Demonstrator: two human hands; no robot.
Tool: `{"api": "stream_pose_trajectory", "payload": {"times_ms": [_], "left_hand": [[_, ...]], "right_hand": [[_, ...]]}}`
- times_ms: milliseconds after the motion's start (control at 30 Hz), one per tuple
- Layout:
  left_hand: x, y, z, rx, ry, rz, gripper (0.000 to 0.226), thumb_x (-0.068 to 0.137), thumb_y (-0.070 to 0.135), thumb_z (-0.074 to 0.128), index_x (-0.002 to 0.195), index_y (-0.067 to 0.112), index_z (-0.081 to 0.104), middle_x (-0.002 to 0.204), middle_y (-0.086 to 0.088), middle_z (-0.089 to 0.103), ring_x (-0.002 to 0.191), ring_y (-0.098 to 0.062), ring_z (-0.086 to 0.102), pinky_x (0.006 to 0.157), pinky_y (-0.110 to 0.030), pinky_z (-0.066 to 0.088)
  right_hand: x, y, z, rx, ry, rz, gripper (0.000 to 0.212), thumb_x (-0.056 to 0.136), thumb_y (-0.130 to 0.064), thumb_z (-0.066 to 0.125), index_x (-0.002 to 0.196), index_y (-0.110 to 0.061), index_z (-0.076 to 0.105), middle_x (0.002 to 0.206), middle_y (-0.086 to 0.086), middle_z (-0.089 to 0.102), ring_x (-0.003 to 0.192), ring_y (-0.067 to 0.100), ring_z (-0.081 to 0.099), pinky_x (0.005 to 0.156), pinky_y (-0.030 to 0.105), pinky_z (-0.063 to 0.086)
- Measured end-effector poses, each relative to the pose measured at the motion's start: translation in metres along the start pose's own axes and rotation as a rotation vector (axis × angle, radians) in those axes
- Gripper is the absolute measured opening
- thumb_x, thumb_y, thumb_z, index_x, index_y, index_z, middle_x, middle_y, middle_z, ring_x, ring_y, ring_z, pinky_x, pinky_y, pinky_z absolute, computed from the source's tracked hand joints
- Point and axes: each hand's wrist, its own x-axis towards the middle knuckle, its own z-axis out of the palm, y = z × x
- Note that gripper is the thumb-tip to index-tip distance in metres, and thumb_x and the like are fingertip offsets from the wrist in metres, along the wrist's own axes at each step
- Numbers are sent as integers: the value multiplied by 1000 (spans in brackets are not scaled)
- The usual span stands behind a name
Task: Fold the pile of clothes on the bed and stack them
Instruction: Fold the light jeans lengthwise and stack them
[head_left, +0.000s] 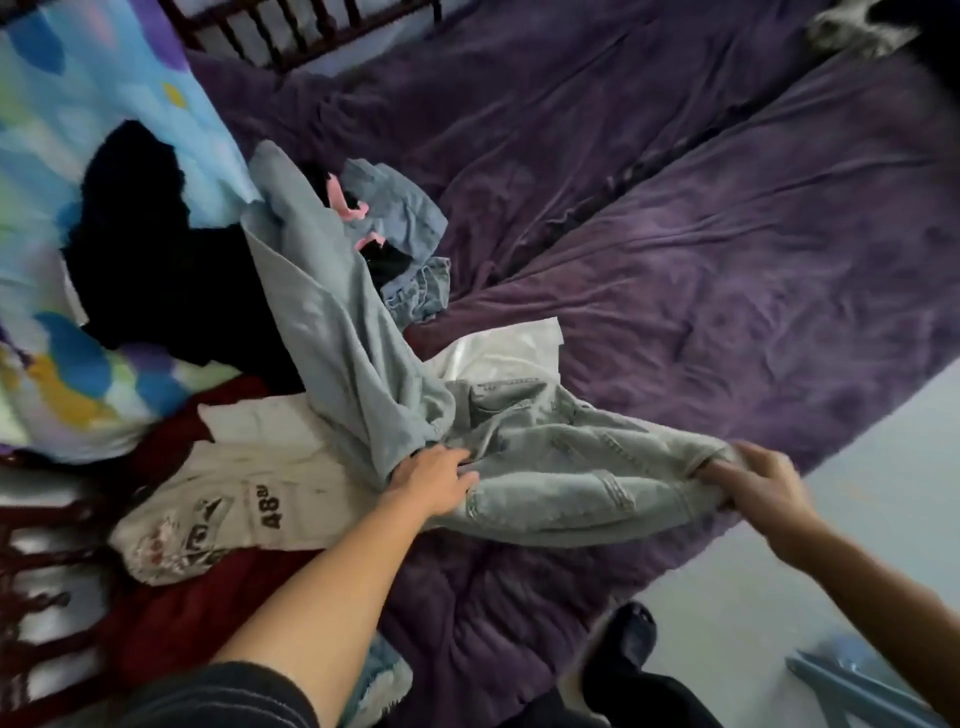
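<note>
Gripping pale jeans, right hand at waistband; left hand on crotch

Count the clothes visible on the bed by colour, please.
Pale blue or denim: 3 (jeans, long grey-blue garment, crumpled denim)
Black: 2 (black garment, black piece with pink trim)
Cream: 1 (patched garment)
White: 1 (shiny piece, maybe a bag)
Total: 7; the crumpled heap may hide more.
</note>
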Motion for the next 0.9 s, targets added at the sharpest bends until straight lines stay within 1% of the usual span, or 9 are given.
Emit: {"api": "stream_pose_trajectory", "payload": {"times_ms": [100, 167, 200, 300, 400, 533, 633, 800, 900], "left_hand": [[1, 25, 8, 35, 115, 163, 59, 89, 68, 31, 141, 39, 38, 144, 4, 42, 135, -18, 33, 111, -39, 20], [1, 51, 11, 107, 115, 226, 71, 82, 77, 33, 143, 40, 33, 149, 9, 35, 139, -16, 27, 112, -43, 14], [4, 68, 10, 136, 106, 228, 66, 84, 72, 37, 141, 39, 36, 148, 10, 36, 138, -16, 28, 112, -47, 14], [15, 132, -4, 113, 196, 203, 29, 95, 36, 44, 118, 29, 60, 128, 5, 53, 126, -19, 43, 105, -47, 27], [19, 198, -28, 3, 366, 216, 25, 94, 20, 42, 102, 21, 66, 111, -1, 62, 113, -23, 52, 92, -38, 33], [14, 278, -77, -263, 603, 169, 22, 98, 19, 43, 102, 10, 63, 102, -18, 67, 98, -38, 60, 83, -41, 42], [10, 341, -113, -317, 679, 189, 23, 100, 22, 41, 100, 6, 58, 96, -25, 66, 92, -43, 58, 76, -48, 46], [1, 430, -141, -294, 700, 322, 23, 98, 27, 47, 88, 9, 58, 86, -14, 68, 84, -36, 59, 68, -41, 43], [8, 468, -138, -313, 692, 353, 14, 94, 28, 53, 85, 18, 56, 82, 1, 63, 82, -24, 58, 64, -32, 39]], "right_hand": [[19, -9, -54, 355, 89, 158, 16, 84, -5, 61, 97, -2, 69, 82, 14, 65, 73, 23, 58, 65, 34, 49], [24, -15, -93, 509, 88, 212, 16, 85, -7, 59, 99, -4, 67, 86, 12, 64, 76, 22, 58, 66, 31, 50], [26, -18, -110, 557, 77, 217, 15, 85, -7, 59, 97, -5, 67, 87, 11, 64, 78, 21, 58, 65, 30, 51], [31, -23, -155, 672, 24, 190, 13, 87, -9, 56, 93, -8, 67, 86, 7, 65, 77, 17, 60, 70, 29, 53], [41, -28, -206, 799, -29, 162, 13, 89, -12, 50, 91, -11, 63, 81, 2, 65, 73, 12, 61, 64, 21, 56], [61, -33, -294, 886, -10, 149, 13, 90, -13, 51, 80, -15, 59, 76, -1, 62, 69, 9, 58, 60, 19, 53], [70, -30, -361, 952, 46, 97, 16, 89, -11, 53, 74, -15, 59, 71, -2, 62, 68, 10, 57, 61, 19, 49], [87, -35, -452, 1126, 60, 67, 17, 89, -14, 51, 73, -15, 56, 59, -4, 62, 56, 7, 59, 54, 15, 50], [109, -33, -493, 1259, 118, 117, 19, 90, -15, 52, 71, -11, 54, 54, -2, 59, 60, 8, 57, 75, 13, 49]]}}
